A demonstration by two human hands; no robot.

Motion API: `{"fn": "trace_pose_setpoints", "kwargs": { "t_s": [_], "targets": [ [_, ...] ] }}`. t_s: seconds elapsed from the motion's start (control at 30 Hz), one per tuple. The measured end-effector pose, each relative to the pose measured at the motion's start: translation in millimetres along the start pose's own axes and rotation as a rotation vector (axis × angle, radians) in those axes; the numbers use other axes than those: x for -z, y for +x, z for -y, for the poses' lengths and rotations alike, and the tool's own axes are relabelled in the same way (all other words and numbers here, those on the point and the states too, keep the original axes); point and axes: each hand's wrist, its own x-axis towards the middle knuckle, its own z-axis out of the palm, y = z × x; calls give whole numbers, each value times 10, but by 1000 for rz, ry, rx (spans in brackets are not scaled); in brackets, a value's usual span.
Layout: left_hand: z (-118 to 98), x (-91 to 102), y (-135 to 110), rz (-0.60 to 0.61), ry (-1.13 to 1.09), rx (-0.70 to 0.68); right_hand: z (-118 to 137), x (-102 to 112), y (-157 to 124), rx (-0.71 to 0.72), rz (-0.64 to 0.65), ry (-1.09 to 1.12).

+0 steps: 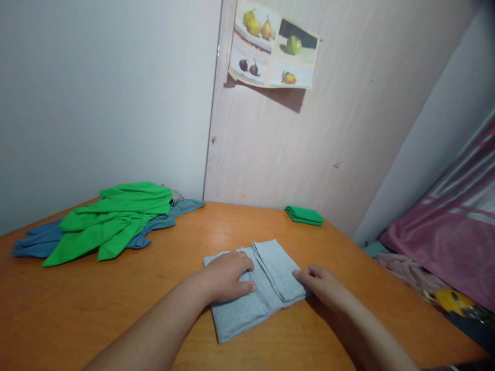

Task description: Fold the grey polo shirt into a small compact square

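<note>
A grey cloth (247, 304), partly folded, lies on the orange wooden table (116, 304) in front of me. My left hand (228, 275) rests palm down on its left half, fingers together and flat, pressing it. At the folded flap's right edge my right hand (323, 283) pinches the cloth with its fingertips.
A heap of green cloth (112, 219) lies over blue cloth (42, 242) at the table's back left. A small folded green cloth (304, 215) sits at the back right by the wooden wall. A fruit poster (273, 46) hangs above. Pink bedding (448, 232) lies to the right.
</note>
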Motion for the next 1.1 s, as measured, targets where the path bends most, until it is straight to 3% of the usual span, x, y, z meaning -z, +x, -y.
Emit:
{"fn": "trace_pose_setpoints", "kwargs": {
  "t_s": [0.4,0.6,0.8,0.93,1.1],
  "targets": [
    [40,-17,3,-2,-36,-12,224,-44,-126,27,7,309],
    [72,3,-1,7,-91,-25,477,-67,-198,130,-251,82],
    [131,-39,28,-25,-212,-35,924,-135,-467,406,-360,-18],
    [193,-73,77,-52,-460,-12,1129,-274,-676,580,-318,-61],
    [345,-115,140,-242,-992,259,1285,-572,-897,816,-251,-134]
  ]
}}
